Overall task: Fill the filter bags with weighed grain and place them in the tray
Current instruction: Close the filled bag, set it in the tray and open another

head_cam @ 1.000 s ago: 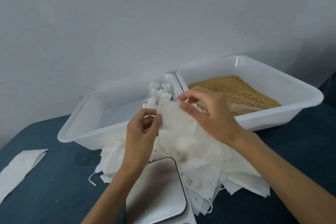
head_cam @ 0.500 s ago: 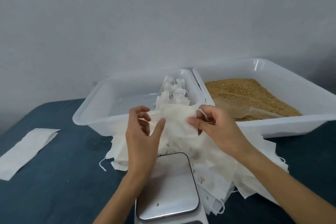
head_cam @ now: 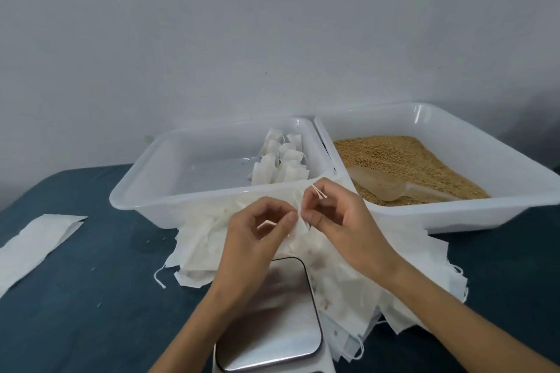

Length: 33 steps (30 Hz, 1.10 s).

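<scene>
Two white trays sit side by side against the wall on the dark blue desk (head_cam: pixel 91 297), and the scale (head_cam: pixel 272 327) at the near edge is our landmark. Far to the left of the scale lies a loose white paper strip (head_cam: pixel 36 245), flat on the desk. Beyond the scale to the left stands the left tray (head_cam: pixel 145 191), with a cluster of filled bags (head_cam: pixel 281 163) standing upright in its right-hand end. Between that tray and the scale spreads the pile of empty filter bags (head_cam: pixel 206 251), some of it tucked under the tray's near rim and fanning out past the scale's right side. Right above the scale's platform, the left hand (head_cam: pixel 257 239) has its fingers curled in, thumb and fingertips pinching one filter bag (head_cam: pixel 300 227). The right hand (head_cam: pixel 339 221) meets it there, thumb and forefinger nipping the same bag's top edge, with a thin white drawstring (head_cam: pixel 318 192) poking up by its fingers. Beyond the scale to the right is the right tray (head_cam: pixel 515 206), holding golden grain (head_cam: pixel 394 157) with a clear scoop (head_cam: pixel 385 186) lying on it, handle pointing right.
</scene>
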Available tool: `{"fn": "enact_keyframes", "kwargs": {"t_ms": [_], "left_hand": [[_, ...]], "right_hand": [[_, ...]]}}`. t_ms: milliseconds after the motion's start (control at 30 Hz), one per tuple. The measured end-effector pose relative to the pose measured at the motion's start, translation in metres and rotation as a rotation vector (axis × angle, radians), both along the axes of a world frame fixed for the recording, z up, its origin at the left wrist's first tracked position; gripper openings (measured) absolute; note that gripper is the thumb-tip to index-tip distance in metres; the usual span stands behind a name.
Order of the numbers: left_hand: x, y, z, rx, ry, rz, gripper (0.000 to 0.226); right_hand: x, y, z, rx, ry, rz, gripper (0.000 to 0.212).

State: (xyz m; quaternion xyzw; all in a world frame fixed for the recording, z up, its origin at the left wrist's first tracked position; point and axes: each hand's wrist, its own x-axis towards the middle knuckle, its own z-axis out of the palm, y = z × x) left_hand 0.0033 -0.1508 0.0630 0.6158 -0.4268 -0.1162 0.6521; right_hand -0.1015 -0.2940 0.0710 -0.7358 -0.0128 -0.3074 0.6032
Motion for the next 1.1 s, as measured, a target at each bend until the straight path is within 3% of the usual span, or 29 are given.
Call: {"fn": "enact_keyframes", "kwargs": {"t_ms": [233, 433, 600, 767, 867, 1000, 1100], "left_hand": [[-0.004, 0.001, 0.004, 0.005, 0.055, -0.045, 0.015], [-0.002, 0.003, 0.009, -0.022, 0.128, -0.076, 0.007], [-0.004, 0.001, 0.008, -0.055, 0.140, 0.017, 0.013], [-0.001, 0.002, 0.011, -0.175, 0.162, 0.092, 0.020], [-0.006, 0.002, 0.012, -0.161, 0.145, 0.058, 0.023], [-0.008, 0.003, 0.013, -0.139, 0.105, 0.027, 0.025], [-0.007, 0.005, 0.014, -0.153, 0.132, -0.017, 0.025]], "right_hand": [[-0.003, 0.003, -0.001, -0.107, -0.003, -0.071, 0.021], [-0.005, 0.004, -0.002, -0.274, 0.017, -0.143, 0.028], [-0.006, 0.003, -0.001, -0.316, -0.018, -0.206, 0.024], [-0.004, -0.003, 0.001, -0.433, -0.026, -0.285, 0.035], [-0.004, -0.003, -0.002, -0.389, 0.006, -0.251, 0.022], [-0.006, 0.005, 0.001, -0.146, 0.041, -0.150, 0.006], [-0.006, 0.002, 0.002, -0.092, 0.056, -0.203, 0.022]]}}
